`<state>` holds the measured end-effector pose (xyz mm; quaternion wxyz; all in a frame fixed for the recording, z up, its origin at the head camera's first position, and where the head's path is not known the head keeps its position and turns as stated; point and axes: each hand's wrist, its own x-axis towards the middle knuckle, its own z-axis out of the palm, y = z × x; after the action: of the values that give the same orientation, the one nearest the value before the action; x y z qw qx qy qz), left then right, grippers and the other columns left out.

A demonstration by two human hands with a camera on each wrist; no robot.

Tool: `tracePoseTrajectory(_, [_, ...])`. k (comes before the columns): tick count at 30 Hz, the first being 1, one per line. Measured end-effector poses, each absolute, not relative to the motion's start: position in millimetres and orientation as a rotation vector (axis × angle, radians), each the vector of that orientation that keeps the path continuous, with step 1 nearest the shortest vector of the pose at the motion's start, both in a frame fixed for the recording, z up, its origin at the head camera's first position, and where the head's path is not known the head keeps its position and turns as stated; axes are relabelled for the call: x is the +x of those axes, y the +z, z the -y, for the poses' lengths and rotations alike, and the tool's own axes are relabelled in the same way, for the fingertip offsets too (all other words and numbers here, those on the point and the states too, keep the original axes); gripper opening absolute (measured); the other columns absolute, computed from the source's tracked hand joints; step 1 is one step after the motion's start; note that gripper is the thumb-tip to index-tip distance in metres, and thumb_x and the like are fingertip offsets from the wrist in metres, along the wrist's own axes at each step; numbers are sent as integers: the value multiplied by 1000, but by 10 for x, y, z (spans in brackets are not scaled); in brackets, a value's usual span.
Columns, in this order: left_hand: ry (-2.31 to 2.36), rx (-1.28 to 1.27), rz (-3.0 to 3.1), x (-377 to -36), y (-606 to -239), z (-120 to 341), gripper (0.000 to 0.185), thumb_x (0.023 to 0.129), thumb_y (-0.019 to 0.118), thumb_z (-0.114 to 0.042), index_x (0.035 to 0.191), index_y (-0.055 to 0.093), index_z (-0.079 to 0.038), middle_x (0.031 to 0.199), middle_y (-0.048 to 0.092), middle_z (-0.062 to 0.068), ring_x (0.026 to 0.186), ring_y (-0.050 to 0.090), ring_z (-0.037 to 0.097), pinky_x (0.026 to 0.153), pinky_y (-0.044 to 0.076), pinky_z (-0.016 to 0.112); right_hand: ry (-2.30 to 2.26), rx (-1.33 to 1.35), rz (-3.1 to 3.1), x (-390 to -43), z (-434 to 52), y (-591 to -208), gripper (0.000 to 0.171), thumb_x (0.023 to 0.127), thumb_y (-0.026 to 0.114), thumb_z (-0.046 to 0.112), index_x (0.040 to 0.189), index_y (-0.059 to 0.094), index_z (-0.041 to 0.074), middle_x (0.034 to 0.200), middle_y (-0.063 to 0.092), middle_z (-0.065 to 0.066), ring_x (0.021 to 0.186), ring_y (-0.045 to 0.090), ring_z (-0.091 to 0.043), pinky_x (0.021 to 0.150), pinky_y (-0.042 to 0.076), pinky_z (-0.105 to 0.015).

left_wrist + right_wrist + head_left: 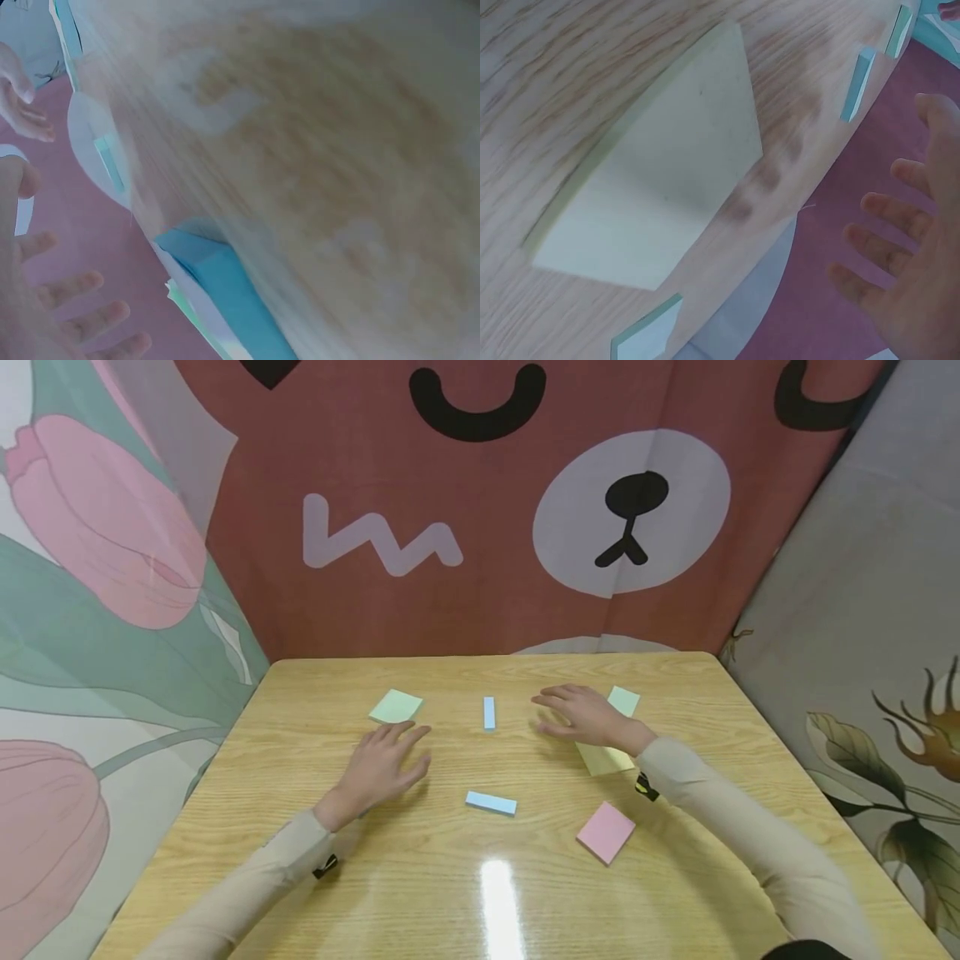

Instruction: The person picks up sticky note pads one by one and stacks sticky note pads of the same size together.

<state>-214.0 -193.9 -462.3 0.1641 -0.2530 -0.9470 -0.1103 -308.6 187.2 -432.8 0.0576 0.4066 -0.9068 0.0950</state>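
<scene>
My left hand (378,768) hovers over the left of the table with fingers spread, holding nothing. Just beyond its fingertips lies a light green sticky note pad (401,703). A blue pad (240,300) shows near it in the left wrist view, mostly hidden by the hand in the head view. My right hand (585,718), fingers extended, holds nothing above a yellow sticky note pad (603,762) that it partly covers. A smaller green pad (624,699) lies behind that wrist. Between the hands, a narrow blue strip pad (489,713) points away from me.
Nearer me lie a second blue strip pad (491,803), set crosswise, and a pink square pad (606,832). The wooden table (420,877) ends at a brown printed cloth (480,610); more printed cloths hang at both sides.
</scene>
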Motion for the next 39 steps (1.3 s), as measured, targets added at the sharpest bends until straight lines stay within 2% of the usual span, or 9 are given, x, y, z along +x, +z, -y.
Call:
tracePoseTrajectory(8, [-316, -754, 2707, -2129, -4603, 1849, 50, 99, 52, -43, 141, 55, -16, 137, 54, 19, 120, 52, 41, 94, 44, 61, 277, 1262, 2756, -3119, -1764, -4380, 53, 98, 60, 38, 141, 55, 8, 141, 52, -18, 130, 46, -38, 106, 34, -57])
tracePoseTrajectory(15, [-289, -830, 2628, -2129, -4643, 1755, 47, 98, 54, -40, 137, 58, -15, 130, 59, 18, 113, 58, 40, 88, 48, 59, 244, 1293, 2753, -3137, -1665, -4354, 53, 98, 61, 38, 142, 54, 9, 141, 52, -17, 129, 47, -37, 105, 37, -56])
tracePoseTrajectory(20, [-284, -848, 2622, -2119, -4662, 1709, 46, 98, 56, -40, 136, 59, -14, 129, 59, 18, 114, 58, 39, 86, 50, 59, 253, 1320, 2748, -3142, -1589, -4321, 53, 98, 61, 35, 142, 53, 8, 141, 52, -18, 128, 48, -38, 104, 37, -57])
tracePoseTrajectory(29, [-298, -876, 2669, -2101, -4653, 1636, 46, 98, 57, -39, 138, 58, -15, 129, 59, 16, 115, 57, 37, 88, 49, 57, 254, 1342, 2801, -3181, -1497, -4311, 52, 100, 59, 34, 145, 50, 10, 144, 49, -17, 130, 46, -37, 104, 38, -56])
tracePoseTrajectory(39, [-287, -935, 2656, -2103, -4666, 1569, 46, 97, 57, -40, 136, 60, -15, 126, 60, 15, 111, 59, 36, 87, 50, 55, 236, 1357, 2811, -3211, -1391, -4343, 50, 101, 58, 31, 145, 50, 7, 144, 49, -18, 129, 46, -38, 104, 38, -56])
